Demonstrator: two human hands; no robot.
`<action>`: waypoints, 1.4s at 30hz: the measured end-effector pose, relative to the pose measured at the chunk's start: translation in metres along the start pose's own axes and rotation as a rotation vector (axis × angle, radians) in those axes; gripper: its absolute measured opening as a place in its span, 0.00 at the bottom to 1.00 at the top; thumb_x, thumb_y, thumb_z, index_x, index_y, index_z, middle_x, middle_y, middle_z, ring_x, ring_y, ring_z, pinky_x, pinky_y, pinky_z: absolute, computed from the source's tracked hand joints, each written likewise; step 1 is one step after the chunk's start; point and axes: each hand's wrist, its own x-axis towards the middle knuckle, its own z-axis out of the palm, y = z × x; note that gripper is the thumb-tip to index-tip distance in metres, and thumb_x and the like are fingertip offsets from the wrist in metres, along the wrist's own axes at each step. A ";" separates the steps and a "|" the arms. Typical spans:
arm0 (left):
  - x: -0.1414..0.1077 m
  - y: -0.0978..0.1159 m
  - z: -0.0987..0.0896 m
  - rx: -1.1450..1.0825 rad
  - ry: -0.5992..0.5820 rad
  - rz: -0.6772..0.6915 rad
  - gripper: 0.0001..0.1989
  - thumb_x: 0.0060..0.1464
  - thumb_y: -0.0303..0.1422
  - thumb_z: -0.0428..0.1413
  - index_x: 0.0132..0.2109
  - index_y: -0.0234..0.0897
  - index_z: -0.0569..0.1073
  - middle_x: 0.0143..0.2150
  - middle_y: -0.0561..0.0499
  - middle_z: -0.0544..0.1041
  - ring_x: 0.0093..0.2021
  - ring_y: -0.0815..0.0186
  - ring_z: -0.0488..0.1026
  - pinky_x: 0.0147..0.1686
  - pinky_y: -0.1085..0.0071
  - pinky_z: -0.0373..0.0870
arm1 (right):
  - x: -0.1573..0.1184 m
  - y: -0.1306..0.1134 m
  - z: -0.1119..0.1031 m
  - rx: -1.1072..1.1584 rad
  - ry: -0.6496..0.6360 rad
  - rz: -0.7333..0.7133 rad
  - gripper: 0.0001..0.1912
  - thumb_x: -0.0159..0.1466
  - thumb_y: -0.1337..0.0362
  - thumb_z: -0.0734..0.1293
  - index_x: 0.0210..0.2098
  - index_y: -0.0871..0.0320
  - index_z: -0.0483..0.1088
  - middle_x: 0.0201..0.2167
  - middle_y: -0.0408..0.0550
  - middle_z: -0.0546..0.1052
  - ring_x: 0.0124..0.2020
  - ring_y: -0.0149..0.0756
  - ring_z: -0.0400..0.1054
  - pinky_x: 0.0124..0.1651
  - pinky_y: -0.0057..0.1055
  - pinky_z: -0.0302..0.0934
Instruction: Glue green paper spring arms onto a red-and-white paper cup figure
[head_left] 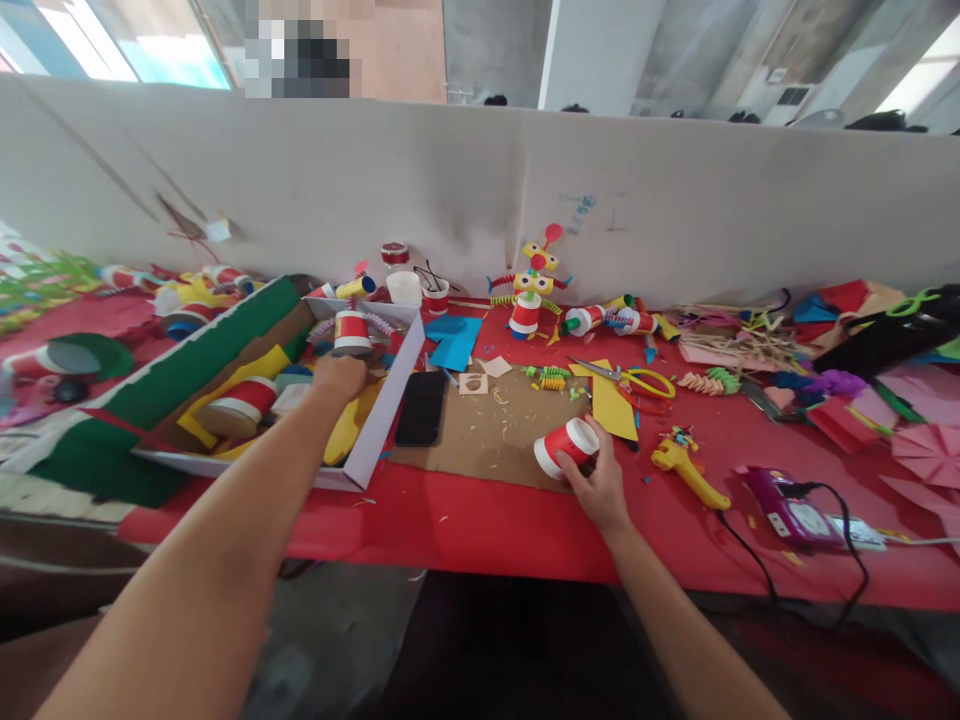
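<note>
My right hand (600, 480) grips a red-and-white paper cup (564, 450), tilted on its side over a brown cardboard sheet (487, 430). Over the open white-sided box (386, 400), my left hand (341, 374) is closed at the lower end of another red-and-white paper cup (352, 328); its fingertips are hidden. Inside the box lie a further paper cup (247, 402) and yellow paper pieces (352, 420). A black phone (421, 408) rests between box and cardboard.
Yellow-handled scissors (637, 380) lie on yellow paper (613, 405). On the right are a yellow glue gun (694, 472) and a purple power box (787, 508) with cords. A paper-cup figure (525, 312) stands at the back, before a white partition (360, 190).
</note>
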 end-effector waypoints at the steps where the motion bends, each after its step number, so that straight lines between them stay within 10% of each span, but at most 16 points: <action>1: -0.001 0.002 0.000 0.022 -0.003 0.023 0.16 0.56 0.35 0.52 0.35 0.21 0.73 0.36 0.33 0.76 0.48 0.42 0.71 0.48 0.49 0.63 | 0.000 0.000 0.000 -0.002 0.001 0.005 0.38 0.58 0.52 0.68 0.62 0.60 0.56 0.57 0.61 0.68 0.54 0.48 0.66 0.54 0.44 0.63; 8: -0.013 0.016 -0.004 0.122 0.070 0.023 0.19 0.62 0.27 0.41 0.55 0.26 0.67 0.45 0.34 0.75 0.48 0.51 0.72 0.49 0.50 0.62 | -0.001 0.002 0.004 0.019 -0.017 -0.006 0.42 0.56 0.52 0.71 0.64 0.59 0.54 0.59 0.60 0.67 0.56 0.48 0.66 0.55 0.45 0.63; 28: -0.071 -0.004 -0.045 -0.101 0.359 -0.372 0.16 0.50 0.29 0.56 0.46 0.25 0.77 0.45 0.42 0.79 0.52 0.48 0.71 0.52 0.46 0.65 | -0.002 0.001 0.003 -0.129 -0.055 -0.166 0.38 0.58 0.53 0.69 0.63 0.60 0.54 0.60 0.61 0.66 0.60 0.49 0.62 0.59 0.48 0.59; 33: -0.104 0.060 -0.027 -0.160 0.916 0.164 0.14 0.54 0.28 0.52 0.46 0.30 0.77 0.45 0.44 0.80 0.46 0.59 0.75 0.48 0.61 0.71 | -0.002 0.002 0.004 -0.051 -0.010 -0.097 0.38 0.58 0.53 0.69 0.63 0.60 0.54 0.60 0.61 0.65 0.60 0.48 0.62 0.58 0.47 0.60; 38: -0.137 0.149 0.053 0.014 0.761 0.865 0.13 0.57 0.21 0.49 0.40 0.34 0.77 0.47 0.46 0.80 0.45 0.62 0.77 0.40 0.66 0.73 | -0.001 0.004 0.004 0.001 0.063 -0.023 0.39 0.58 0.53 0.69 0.62 0.60 0.55 0.59 0.62 0.66 0.58 0.48 0.64 0.57 0.46 0.61; 42: -0.147 0.176 0.098 -0.064 0.612 0.916 0.10 0.55 0.20 0.51 0.37 0.30 0.77 0.47 0.43 0.80 0.45 0.60 0.77 0.41 0.65 0.75 | 0.001 0.000 0.002 -0.035 0.137 -0.037 0.38 0.57 0.53 0.70 0.61 0.61 0.57 0.59 0.62 0.66 0.58 0.48 0.63 0.58 0.46 0.59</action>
